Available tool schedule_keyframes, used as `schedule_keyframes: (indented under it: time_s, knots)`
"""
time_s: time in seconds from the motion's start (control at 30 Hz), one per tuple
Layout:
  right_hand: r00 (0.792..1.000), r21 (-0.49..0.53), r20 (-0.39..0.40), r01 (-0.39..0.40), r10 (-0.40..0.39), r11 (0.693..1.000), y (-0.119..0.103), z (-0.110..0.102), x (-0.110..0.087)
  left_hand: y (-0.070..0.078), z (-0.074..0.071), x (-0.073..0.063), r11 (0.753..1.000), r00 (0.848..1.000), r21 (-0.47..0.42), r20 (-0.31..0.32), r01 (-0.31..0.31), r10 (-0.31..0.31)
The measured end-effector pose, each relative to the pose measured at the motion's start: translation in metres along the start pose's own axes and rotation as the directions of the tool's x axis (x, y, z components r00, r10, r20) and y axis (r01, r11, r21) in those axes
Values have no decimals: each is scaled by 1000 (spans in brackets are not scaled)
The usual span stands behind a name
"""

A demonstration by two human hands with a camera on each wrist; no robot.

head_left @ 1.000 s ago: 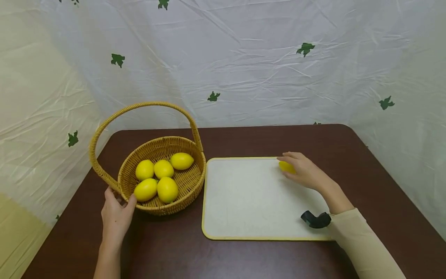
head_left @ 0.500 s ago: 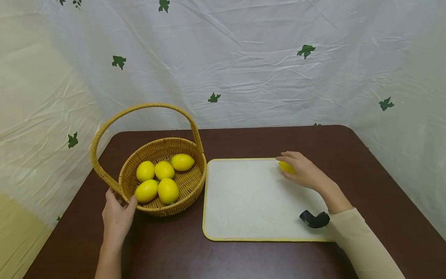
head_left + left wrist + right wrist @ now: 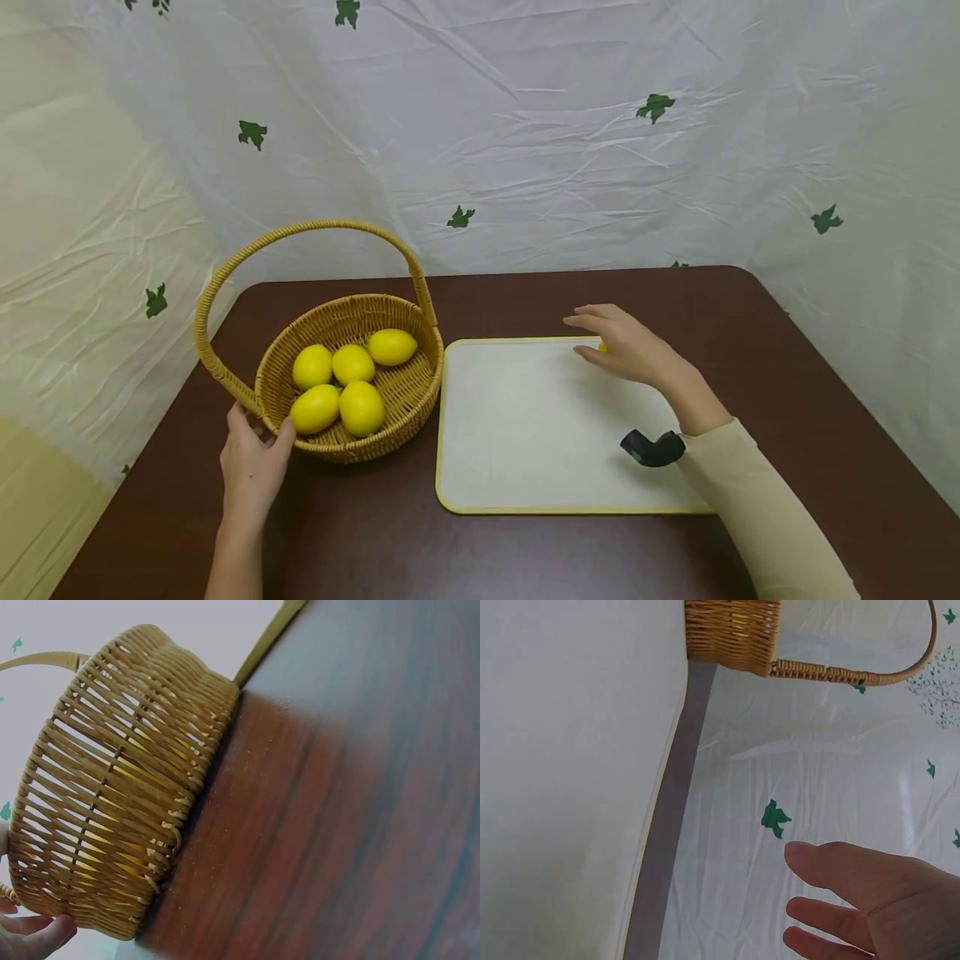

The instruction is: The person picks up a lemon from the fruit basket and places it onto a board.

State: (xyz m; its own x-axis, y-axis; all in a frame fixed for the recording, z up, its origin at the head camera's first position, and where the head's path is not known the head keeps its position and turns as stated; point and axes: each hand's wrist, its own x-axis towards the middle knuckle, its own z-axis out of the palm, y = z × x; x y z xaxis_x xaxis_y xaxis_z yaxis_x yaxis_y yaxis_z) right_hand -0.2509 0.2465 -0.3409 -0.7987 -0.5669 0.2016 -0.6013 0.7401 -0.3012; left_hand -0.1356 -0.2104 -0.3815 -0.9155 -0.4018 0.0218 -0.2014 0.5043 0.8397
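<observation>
My left hand (image 3: pixel 253 467) grips the near left rim of a round wicker basket (image 3: pixel 412 408), its thumb on the rim and its fingers behind, by the handle's foot. Several yellow lemons (image 3: pixel 362 409) lie in the basket. My right hand (image 3: pixel 630 348) hovers over the far right part of a white board (image 3: pixel 517 433) with a yellow edge, thumb and fingers spread apart. A sliver of yellow, a lemon (image 3: pixel 603 347), shows between thumb and fingers; the hand hides the rest. In the right wrist view nothing shows between the thumb (image 3: pixel 817 862) and the fingers.
The basket's tall arched handle (image 3: pixel 330 224) rises over it. Its right side stands close to the board's left edge. Both rest on a dark brown table (image 3: pixel 390 533). White cloth (image 3: pixel 525 150) with green leaf shapes hangs behind and beside the table. A black curved piece (image 3: pixel 652 448) sits at the right cuff.
My right hand has moved left and away from me, its fingers spreading wider, and now covers most of the lemon on the board. The left hand and the basket stay in place.
</observation>
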Motion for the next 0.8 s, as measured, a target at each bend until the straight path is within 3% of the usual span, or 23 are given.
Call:
schedule_keyframes:
  time_s: [0.23, 0.5, 0.8]
  knots:
    - [998, 7, 38, 41, -41, 999, -24, -7, 26, -2, 0, 0, 1000, 1000, -12, 6, -13, 13]
    - [985, 7, 19, 171, -171, 985, -51, -14, 61, 0, -1, 1, 1000, 1000, -21, -1, -12, 12]
    - [970, 46, 115, 210, -214, 977, -83, -13, 97, 2, -1, -2, 999, 1000, -41, 10, -11, 11]
